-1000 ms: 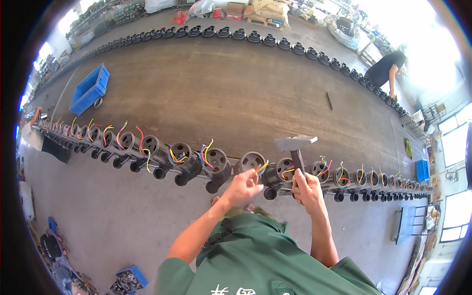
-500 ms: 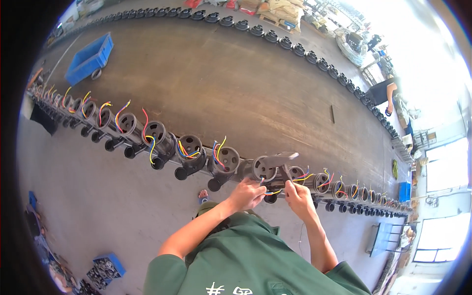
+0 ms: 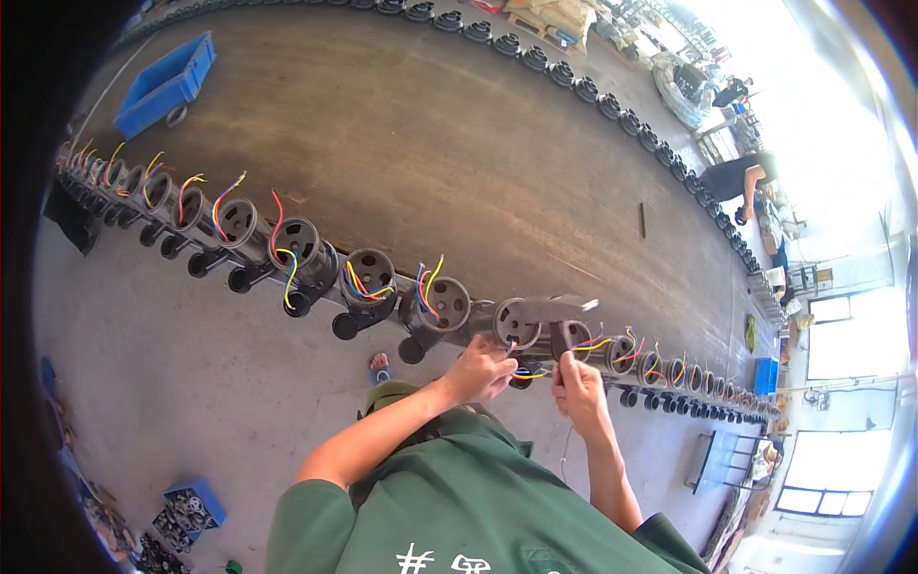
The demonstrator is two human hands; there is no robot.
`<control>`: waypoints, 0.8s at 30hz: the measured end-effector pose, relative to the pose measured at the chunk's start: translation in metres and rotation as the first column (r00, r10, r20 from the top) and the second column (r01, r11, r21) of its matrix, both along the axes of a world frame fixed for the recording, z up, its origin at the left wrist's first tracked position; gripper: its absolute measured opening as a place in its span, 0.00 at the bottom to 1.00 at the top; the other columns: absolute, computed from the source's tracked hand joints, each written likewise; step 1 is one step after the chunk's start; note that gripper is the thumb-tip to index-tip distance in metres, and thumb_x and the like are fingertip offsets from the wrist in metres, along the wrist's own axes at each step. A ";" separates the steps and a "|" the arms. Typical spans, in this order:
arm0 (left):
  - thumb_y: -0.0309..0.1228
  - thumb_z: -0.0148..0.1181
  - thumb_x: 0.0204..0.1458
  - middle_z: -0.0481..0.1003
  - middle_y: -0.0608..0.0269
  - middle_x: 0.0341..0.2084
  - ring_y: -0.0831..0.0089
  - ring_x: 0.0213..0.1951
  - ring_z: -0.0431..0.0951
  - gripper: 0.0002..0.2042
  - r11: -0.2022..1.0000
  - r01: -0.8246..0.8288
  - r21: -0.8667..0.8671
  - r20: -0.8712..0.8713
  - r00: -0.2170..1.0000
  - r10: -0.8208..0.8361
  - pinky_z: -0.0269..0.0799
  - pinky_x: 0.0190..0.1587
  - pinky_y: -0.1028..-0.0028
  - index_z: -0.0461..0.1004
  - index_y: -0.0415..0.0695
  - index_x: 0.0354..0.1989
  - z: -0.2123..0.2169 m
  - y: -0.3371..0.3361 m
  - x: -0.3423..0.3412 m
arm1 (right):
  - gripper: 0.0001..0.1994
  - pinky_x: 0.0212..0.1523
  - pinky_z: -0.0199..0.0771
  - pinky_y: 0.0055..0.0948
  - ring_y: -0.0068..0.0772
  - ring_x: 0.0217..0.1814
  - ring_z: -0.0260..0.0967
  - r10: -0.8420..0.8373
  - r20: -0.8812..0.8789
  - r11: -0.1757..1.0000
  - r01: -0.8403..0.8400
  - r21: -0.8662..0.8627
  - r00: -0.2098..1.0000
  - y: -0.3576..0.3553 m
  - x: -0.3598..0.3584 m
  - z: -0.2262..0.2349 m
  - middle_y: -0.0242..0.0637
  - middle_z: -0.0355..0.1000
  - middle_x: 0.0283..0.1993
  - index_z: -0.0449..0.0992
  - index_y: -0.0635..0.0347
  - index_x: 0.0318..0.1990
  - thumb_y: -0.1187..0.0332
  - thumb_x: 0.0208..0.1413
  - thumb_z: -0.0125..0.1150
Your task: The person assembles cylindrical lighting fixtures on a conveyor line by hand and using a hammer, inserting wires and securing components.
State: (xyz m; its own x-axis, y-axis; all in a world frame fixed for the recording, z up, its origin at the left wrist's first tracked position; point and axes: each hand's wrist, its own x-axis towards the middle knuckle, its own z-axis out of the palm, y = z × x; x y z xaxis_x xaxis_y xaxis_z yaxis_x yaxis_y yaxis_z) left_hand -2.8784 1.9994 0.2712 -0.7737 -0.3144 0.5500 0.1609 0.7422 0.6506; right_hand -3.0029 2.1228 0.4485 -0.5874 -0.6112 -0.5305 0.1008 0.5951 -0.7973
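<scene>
My right hand (image 3: 579,386) is closed round the handle of a hammer (image 3: 549,312). The hammer head is over the right rim of a dark round motor housing (image 3: 516,323) in the near row; whether it touches cannot be made out. My left hand (image 3: 478,369) is at the near side of this housing, its fingers pinched on coloured wires (image 3: 527,375) whose yellow and blue ends stick out to the right. Left of it stands a similar housing (image 3: 442,304) with red, blue and yellow wires rising from it.
The near row of housings runs along the edge of a wide brown table (image 3: 402,143). A blue crate (image 3: 170,84) lies at the far left. Dark round parts (image 3: 534,57) line the far edge, where another person (image 3: 736,180) bends over. A blue bin of parts (image 3: 194,507) is on the floor.
The view has shifted slightly, so the scene sits a little higher and further left. The hammer stays over the same housing, its head slightly turned. Both hands keep their grip.
</scene>
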 end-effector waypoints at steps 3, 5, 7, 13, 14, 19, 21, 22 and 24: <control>0.28 0.68 0.43 0.79 0.58 0.36 0.55 0.51 0.79 0.09 0.999 0.007 0.051 -0.008 1.000 -0.006 0.65 0.54 0.57 0.75 0.48 0.32 -0.007 0.003 0.000 | 0.24 0.20 0.53 0.21 0.14 0.19 0.54 -0.023 -0.168 0.989 -0.002 -0.147 0.986 0.005 0.001 -0.004 0.21 0.60 0.19 0.67 0.56 0.25 0.51 0.73 0.51; 0.27 0.68 0.43 0.78 0.58 0.34 0.57 0.48 0.80 0.09 1.000 0.003 0.017 -0.014 1.000 -0.003 0.66 0.54 0.57 0.74 0.47 0.31 -0.003 0.004 -0.002 | 0.26 0.19 0.56 0.24 0.15 0.18 0.56 -0.068 -0.423 0.982 -0.013 -0.187 0.903 0.018 -0.001 -0.060 0.22 0.60 0.17 0.69 0.56 0.24 0.49 0.73 0.50; 0.27 0.67 0.43 0.77 0.58 0.32 0.57 0.46 0.80 0.09 1.000 0.009 -0.001 0.037 0.999 -0.009 0.66 0.54 0.57 0.73 0.47 0.31 -0.002 0.004 -0.001 | 0.30 0.20 0.59 0.29 0.19 0.18 0.57 0.162 -0.515 0.982 -0.086 0.168 0.842 0.024 -0.006 -0.099 0.24 0.62 0.17 0.67 0.57 0.21 0.44 0.71 0.52; 0.27 0.67 0.44 0.78 0.58 0.33 0.58 0.41 0.80 0.09 1.000 -0.019 0.004 -0.053 0.998 0.019 0.66 0.54 0.57 0.73 0.47 0.32 -0.004 -0.001 -0.001 | 0.27 0.21 0.55 0.23 0.15 0.19 0.56 0.023 -0.096 0.988 -0.008 0.156 0.995 0.005 -0.010 -0.021 0.23 0.61 0.19 0.68 0.57 0.24 0.46 0.70 0.53; 0.27 0.67 0.44 0.78 0.57 0.33 0.59 0.41 0.80 0.09 0.999 -0.032 0.008 -0.070 0.997 0.033 0.66 0.54 0.57 0.73 0.47 0.32 -0.004 -0.002 -0.003 | 0.26 0.21 0.55 0.23 0.15 0.20 0.55 0.008 -0.072 0.996 -0.001 0.094 0.997 0.005 -0.006 -0.005 0.23 0.61 0.19 0.68 0.57 0.24 0.48 0.71 0.52; 0.27 0.66 0.44 0.78 0.56 0.34 0.58 0.42 0.80 0.09 1.000 -0.024 0.019 -0.050 0.998 0.025 0.66 0.55 0.57 0.73 0.46 0.32 -0.001 0.003 -0.003 | 0.27 0.19 0.53 0.22 0.15 0.19 0.54 -0.049 -0.281 0.966 -0.026 -0.258 0.958 0.019 0.006 -0.052 0.22 0.59 0.18 0.67 0.55 0.22 0.50 0.73 0.48; 0.26 0.66 0.44 0.78 0.56 0.35 0.58 0.43 0.80 0.09 1.000 -0.009 -0.029 -0.051 0.999 0.008 0.66 0.55 0.57 0.73 0.47 0.32 0.002 0.000 -0.006 | 0.28 0.19 0.55 0.23 0.16 0.18 0.56 0.221 -0.532 0.974 -0.155 0.165 0.817 0.037 -0.006 -0.107 0.24 0.61 0.17 0.67 0.54 0.21 0.45 0.72 0.49; 0.27 0.66 0.43 0.78 0.56 0.35 0.59 0.42 0.80 0.09 0.999 -0.001 -0.051 -0.048 0.999 -0.001 0.66 0.55 0.57 0.73 0.47 0.32 0.000 -0.002 -0.005 | 0.29 0.18 0.54 0.23 0.16 0.17 0.55 0.095 -0.330 0.992 -0.061 0.114 0.939 0.034 -0.005 -0.105 0.24 0.61 0.17 0.67 0.54 0.22 0.43 0.71 0.48; 0.27 0.67 0.42 0.78 0.57 0.36 0.60 0.41 0.80 0.09 0.997 0.003 -0.081 -0.038 0.999 -0.006 0.66 0.56 0.57 0.73 0.48 0.31 -0.010 0.000 -0.002 | 0.29 0.16 0.53 0.22 0.16 0.15 0.53 -0.035 -0.051 0.989 0.042 0.139 0.998 0.022 -0.007 -0.084 0.23 0.61 0.17 0.68 0.53 0.25 0.40 0.71 0.48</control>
State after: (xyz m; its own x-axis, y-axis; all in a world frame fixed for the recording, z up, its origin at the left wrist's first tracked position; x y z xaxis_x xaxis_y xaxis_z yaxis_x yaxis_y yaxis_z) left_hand -2.8807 1.9989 0.2614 -0.7530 -0.2641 0.6026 0.1883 0.7911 0.5820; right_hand -3.0099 2.1452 0.3642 -0.6359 -0.5096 -0.5796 0.0895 0.6973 -0.7112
